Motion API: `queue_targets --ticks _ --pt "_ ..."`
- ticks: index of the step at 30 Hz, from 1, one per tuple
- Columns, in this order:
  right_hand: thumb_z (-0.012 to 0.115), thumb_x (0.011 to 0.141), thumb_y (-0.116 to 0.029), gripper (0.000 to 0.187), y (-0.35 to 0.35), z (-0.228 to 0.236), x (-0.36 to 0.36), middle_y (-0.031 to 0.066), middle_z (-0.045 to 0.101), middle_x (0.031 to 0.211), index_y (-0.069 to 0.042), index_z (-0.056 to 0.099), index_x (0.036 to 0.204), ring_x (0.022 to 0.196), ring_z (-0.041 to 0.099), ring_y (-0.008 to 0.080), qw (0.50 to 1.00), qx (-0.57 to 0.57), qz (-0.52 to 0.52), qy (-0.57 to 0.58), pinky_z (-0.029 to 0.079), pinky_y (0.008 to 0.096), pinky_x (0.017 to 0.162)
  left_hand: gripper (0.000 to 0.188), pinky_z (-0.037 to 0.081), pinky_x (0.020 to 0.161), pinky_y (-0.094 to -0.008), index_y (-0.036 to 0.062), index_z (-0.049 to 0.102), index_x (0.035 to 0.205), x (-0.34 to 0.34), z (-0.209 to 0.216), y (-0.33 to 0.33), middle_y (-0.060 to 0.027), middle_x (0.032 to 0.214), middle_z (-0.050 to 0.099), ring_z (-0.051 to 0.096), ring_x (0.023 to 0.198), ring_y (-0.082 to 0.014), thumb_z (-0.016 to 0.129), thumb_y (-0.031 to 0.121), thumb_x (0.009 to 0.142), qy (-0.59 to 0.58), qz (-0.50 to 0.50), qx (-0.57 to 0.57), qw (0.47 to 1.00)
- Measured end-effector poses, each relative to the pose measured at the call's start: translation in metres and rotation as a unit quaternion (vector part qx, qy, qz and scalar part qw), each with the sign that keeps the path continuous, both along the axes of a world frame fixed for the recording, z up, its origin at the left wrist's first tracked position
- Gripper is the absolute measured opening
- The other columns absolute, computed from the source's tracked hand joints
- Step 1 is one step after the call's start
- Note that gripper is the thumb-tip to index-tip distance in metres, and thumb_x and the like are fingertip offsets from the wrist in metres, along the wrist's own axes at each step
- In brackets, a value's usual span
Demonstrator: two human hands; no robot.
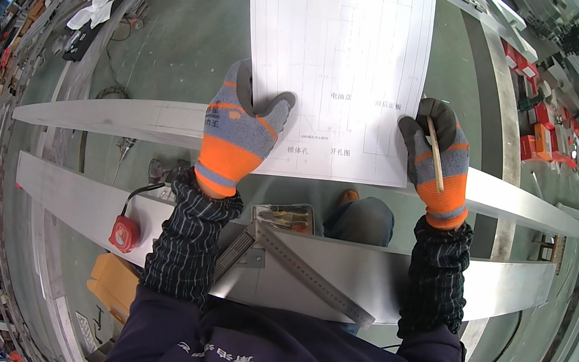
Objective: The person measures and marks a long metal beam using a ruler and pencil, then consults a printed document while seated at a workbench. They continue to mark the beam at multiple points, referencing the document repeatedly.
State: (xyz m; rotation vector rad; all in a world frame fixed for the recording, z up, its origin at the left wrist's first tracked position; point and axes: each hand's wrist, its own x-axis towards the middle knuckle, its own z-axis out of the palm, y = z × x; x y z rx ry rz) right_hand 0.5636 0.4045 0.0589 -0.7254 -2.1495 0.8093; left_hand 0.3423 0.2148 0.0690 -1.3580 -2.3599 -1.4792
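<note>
A large white sheet with a printed technical drawing (339, 60) is stretched between my two gloved hands. My left hand (245, 117), in a grey and orange glove, grips its lower left edge with the thumb on top and the fingers behind. On the opposite edge my right hand (442, 148) pinches the paper the same way. A thin pencil-like stick (435, 155) also sits in my right hand, slanting down across the glove. Below the sheet, a metal combination square (312, 276) lies on the nearer metal beam (469, 293).
A red tape measure (124, 232) rests at the left of that beam. A second beam (118, 114) runs across behind it. Between them are a tool tray (285, 216) and a bent knee (363, 219). An opened cardboard box (113, 283) lies lower left; red boxes (547, 135) stand far right.
</note>
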Motion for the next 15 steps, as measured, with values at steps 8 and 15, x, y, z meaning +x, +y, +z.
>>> queue_targets --ticks 8,15 --pt "0.078 0.089 -0.011 0.027 -0.0003 -0.0015 0.0004 0.0104 0.066 0.087 -0.002 0.063 0.110 0.074 0.061 0.0192 1.000 -0.007 -0.001 0.000 0.054 0.0327 0.068 0.046 0.054 0.082 -0.0415 -0.0025 0.059 0.123 0.0010 -0.0043 0.0023 -0.0190 0.104 0.068 0.067 0.091 -0.0308 0.079 0.019 0.087 -0.084 -0.022 0.045 0.995" --pt "0.079 0.089 -0.010 0.027 -0.0016 0.0008 0.0003 0.0107 0.065 0.087 -0.002 0.063 0.110 0.074 0.060 0.0192 1.000 -0.007 0.001 0.005 0.054 0.0326 0.068 0.046 0.054 0.083 -0.0414 -0.0020 0.060 0.122 0.0013 -0.0038 -0.0002 -0.0194 0.107 0.067 0.067 0.094 -0.0311 0.080 0.018 0.086 -0.011 0.011 0.006 1.000"
